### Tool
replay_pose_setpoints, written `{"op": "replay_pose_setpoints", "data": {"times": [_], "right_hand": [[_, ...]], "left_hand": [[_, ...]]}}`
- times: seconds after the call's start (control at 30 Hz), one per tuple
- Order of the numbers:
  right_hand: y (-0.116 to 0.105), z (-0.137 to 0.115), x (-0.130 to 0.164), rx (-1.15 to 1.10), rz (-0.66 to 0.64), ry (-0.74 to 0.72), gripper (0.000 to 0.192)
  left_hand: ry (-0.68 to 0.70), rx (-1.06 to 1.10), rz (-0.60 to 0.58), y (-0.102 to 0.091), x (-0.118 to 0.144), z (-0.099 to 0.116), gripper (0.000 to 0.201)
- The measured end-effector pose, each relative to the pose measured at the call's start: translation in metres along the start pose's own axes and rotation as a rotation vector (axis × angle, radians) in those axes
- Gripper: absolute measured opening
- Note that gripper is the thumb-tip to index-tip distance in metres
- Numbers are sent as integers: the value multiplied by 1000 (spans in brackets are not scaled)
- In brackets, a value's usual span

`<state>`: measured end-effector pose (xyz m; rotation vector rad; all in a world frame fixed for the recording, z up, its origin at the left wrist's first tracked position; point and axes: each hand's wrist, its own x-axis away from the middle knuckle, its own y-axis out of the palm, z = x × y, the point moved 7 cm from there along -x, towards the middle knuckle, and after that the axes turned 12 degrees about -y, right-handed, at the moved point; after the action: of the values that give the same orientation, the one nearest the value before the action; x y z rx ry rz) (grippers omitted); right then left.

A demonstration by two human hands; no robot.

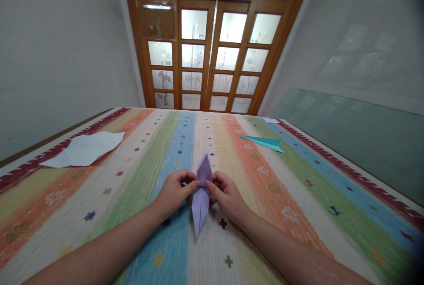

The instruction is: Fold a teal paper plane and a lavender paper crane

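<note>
Purple folded paper [202,192] — long, pointed at both ends — lies on the striped tabletop [298,196], pinched at its narrow middle from both sides. Left hand [174,193] and right hand [225,194] flank it, fingers [193,185] grasping the paper's waist, thumb tips nearly meeting. Teal paper plane [265,142] sits beyond and right of the purple piece; white crumpled sheet [84,149] lies far to its left.

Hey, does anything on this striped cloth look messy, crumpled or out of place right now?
Nothing stands out. Both hands, left hand and right hand, pinch the purple folded paper at its middle. A white sheet with creases lies flat at far left, and a teal paper plane lies at far right.
</note>
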<state>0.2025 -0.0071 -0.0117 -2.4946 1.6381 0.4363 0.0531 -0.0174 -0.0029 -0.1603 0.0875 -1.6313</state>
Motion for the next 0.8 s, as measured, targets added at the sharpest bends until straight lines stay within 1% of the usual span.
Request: {"op": "replay_pose_setpoints", "data": {"times": [0.27, 0.37, 0.47, 0.6, 0.7, 0.8], "right_hand": [[-1, -2, 1, 100, -22, -69, 32], [-3, -3, 1, 123, 2, -64, 33], [-5, -4, 1, 128, 35, -61, 34], [-5, -5, 2, 107, 51, -57, 31], [-3, -3, 2, 78, 47, -47, 30], [-1, -1, 1, 23, 38, -33, 30]], "left_hand": [[-11, 3, 32, 0, -1, 0, 26], [9, -16, 50, -1, 1, 1, 27], [29, -27, 40, 0, 1, 2, 26], [30, 84, 9, 2, 0, 1, 24], [-3, 159, -9, 3, -1, -3, 28], [-10, 166, -1, 3, -1, -4, 37]]}}
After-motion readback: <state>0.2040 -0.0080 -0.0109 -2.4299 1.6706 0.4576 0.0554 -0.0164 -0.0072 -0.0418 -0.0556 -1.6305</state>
